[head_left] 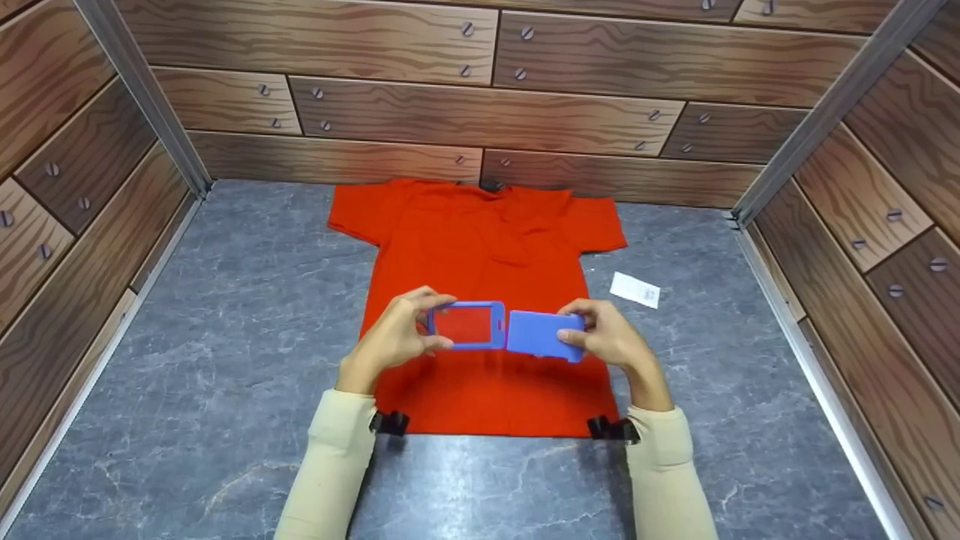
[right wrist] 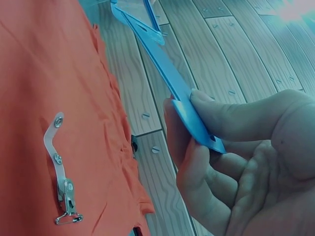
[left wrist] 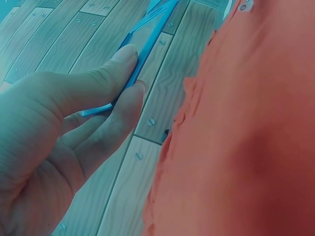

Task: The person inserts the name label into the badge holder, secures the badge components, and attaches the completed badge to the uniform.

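Above the red T-shirt (head_left: 487,397), two blue plastic parts of what looks like a badge holder are held end to end. My left hand (head_left: 397,330) pinches the open rectangular frame (head_left: 498,326) at its left end, thumb below and fingers above. The solid panel (head_left: 534,334) is gripped at its right end by my right hand (head_left: 611,334), between thumb and fingers. Their facing ends lie very close; whether they touch I cannot tell. In the right wrist view a clear strap with a metal clip (right wrist: 69,196) lies on the shirt.
The shirt lies spread on a grey marbled table (head_left: 247,315). A small white paper (head_left: 636,290) is right of it. Wood-patterned walls (head_left: 480,105) close off the back and both sides. Black pieces (head_left: 391,422) sit by the sleeve cuffs.
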The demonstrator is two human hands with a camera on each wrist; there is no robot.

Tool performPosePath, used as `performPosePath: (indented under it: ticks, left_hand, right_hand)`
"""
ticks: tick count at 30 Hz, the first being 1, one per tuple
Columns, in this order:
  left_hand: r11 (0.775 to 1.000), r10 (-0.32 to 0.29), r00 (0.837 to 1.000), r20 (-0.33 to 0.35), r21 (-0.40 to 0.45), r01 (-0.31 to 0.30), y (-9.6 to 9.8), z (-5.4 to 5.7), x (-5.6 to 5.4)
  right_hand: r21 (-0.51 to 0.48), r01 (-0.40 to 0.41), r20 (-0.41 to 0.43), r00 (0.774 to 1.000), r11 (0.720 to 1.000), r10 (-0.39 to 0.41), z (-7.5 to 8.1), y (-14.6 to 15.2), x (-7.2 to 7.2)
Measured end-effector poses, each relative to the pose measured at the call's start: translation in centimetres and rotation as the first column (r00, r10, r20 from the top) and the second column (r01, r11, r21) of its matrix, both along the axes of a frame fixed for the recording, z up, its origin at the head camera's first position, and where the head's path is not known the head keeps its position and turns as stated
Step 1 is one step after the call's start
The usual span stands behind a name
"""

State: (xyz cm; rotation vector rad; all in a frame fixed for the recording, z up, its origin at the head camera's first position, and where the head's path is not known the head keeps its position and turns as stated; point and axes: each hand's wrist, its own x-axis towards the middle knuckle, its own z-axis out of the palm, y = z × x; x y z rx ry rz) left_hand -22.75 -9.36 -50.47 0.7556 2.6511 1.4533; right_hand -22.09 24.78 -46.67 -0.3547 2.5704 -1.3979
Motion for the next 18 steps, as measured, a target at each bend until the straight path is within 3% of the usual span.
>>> performPosePath:
  ticks: [18]
  left_hand:
    - [0.999, 0.025, 0.999, -0.028, 0.022, -0.024, -0.5, 0.2, 0.0]
  right_hand:
    - [0.024, 0.011, 0.05, 0.999, 1.0, -0.012, -1.1, -0.5, -0.6]
